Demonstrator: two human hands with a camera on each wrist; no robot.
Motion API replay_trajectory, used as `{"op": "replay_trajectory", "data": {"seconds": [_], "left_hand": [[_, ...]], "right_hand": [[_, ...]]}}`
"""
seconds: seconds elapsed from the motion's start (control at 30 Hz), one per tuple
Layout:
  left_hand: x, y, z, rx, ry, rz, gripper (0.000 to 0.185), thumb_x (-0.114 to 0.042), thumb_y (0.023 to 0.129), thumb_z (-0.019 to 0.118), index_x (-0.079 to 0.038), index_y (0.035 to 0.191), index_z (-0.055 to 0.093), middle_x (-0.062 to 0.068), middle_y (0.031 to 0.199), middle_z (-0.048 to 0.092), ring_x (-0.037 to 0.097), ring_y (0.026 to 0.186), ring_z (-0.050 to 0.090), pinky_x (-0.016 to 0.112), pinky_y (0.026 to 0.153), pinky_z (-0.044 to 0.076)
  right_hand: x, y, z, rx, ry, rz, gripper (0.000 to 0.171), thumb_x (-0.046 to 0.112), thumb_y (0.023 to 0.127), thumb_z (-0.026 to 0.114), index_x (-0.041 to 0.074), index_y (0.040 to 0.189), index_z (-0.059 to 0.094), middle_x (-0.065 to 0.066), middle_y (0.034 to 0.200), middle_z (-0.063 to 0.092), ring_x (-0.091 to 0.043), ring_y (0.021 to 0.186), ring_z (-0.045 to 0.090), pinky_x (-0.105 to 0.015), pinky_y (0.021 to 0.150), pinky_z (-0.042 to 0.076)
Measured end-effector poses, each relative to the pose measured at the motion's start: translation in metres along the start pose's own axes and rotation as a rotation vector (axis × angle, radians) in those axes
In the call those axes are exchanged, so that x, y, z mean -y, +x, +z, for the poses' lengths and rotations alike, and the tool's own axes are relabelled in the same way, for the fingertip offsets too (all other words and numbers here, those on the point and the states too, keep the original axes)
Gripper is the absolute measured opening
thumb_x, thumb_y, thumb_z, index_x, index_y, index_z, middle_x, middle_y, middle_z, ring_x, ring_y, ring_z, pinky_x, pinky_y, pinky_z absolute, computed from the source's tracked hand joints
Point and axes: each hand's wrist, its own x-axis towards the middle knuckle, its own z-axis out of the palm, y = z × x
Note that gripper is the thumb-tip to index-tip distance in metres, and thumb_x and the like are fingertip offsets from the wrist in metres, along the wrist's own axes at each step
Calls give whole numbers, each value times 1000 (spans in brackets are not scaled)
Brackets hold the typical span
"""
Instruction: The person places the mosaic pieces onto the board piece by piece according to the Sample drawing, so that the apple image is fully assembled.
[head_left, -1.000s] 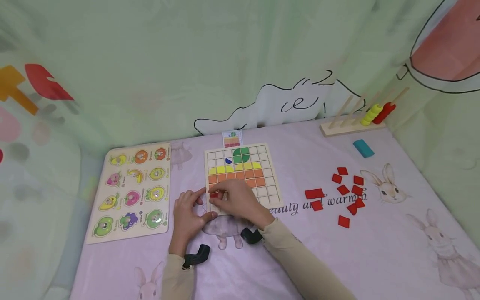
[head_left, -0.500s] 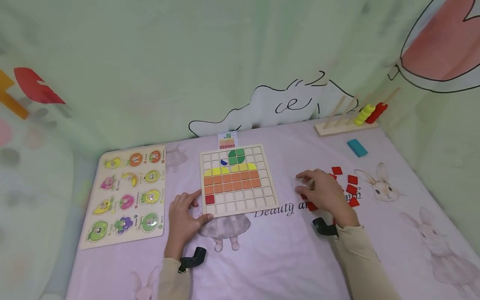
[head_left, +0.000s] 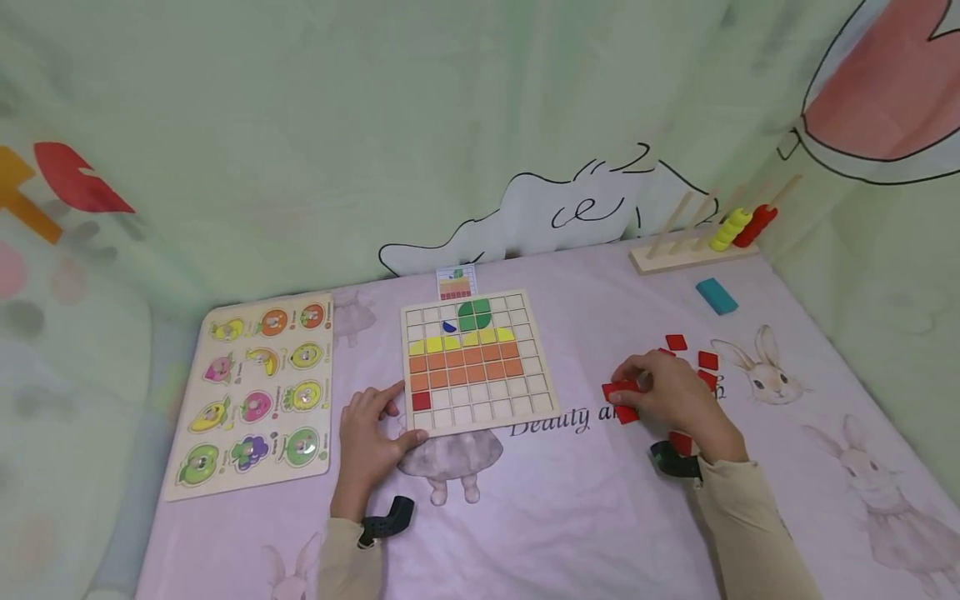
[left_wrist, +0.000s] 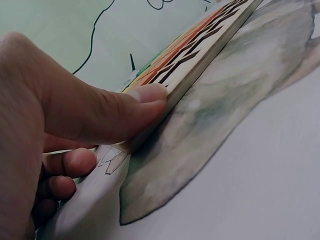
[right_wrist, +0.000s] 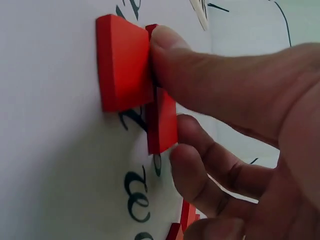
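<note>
A wooden grid board (head_left: 542, 392) (left_wrist: 200, 50) lies in the middle of the pink cloth, with green, yellow and orange tiles in its upper rows and one red tile (head_left: 421, 401) at its lower left. My left hand (head_left: 371, 433) rests at the board's front-left corner, its thumb (left_wrist: 100, 115) pressed flat against the edge. To the right, my right hand (head_left: 667, 396) (right_wrist: 240, 100) is over a scatter of loose red tiles (head_left: 708, 360). Its thumb and fingers pinch one red tile (right_wrist: 162, 120) (head_left: 622, 390), which overlaps a second red tile (right_wrist: 125, 65) lying flat.
A fruit peg puzzle (head_left: 258, 387) lies left of the board. A small pattern card (head_left: 456, 283) stands behind the board. At the back right are a wooden rod stacker with yellow and red rings (head_left: 712, 237) and a teal block (head_left: 716, 296). Green fabric walls close in the back and sides.
My right hand left the board's lower left, where a red tile now sits, crossed to the loose red tiles on the right and took hold of one. The left hand stayed put.
</note>
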Motion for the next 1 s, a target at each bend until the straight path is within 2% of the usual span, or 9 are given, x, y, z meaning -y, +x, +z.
{"op": "replay_trajectory", "data": {"seconds": [0.27,0.47,0.7,0.83,1.0], "left_hand": [[1,-1,1,7,-6,-18,74,-29,67,95,-6,134,72,2,87,56,19,90,46,42,85,33],[1,2,2,15,-10,-23,73,-26,68,93,-6,135,72,3,87,57,18,90,45,41,85,33],[1,3,1,15,-8,-28,73,-27,67,93,-6,134,73,3,86,56,19,90,45,41,84,32],[1,3,0,15,-9,-25,74,-26,67,93,-6,134,72,3,86,57,20,90,46,41,84,33],[0,3,0,13,-3,-23,74,-27,67,93,-6,134,72,3,86,57,21,90,47,42,84,34]], "right_hand": [[2,3,1,5,11,-21,27,28,86,89,11,98,73,-7,92,68,-26,89,61,-35,70,52],[8,6,5,-71,95,-55,24,24,92,83,8,104,69,-5,84,66,-22,77,58,-28,63,49],[37,18,15,-139,234,-82,26,23,95,77,7,114,69,-7,80,67,-21,69,56,-28,55,46],[57,27,27,-111,315,-133,25,22,95,77,7,114,72,-4,76,70,-18,64,56,-27,56,43],[86,36,46,-41,393,-211,21,20,94,80,8,110,75,-3,81,76,-14,67,63,-25,60,47]]}}
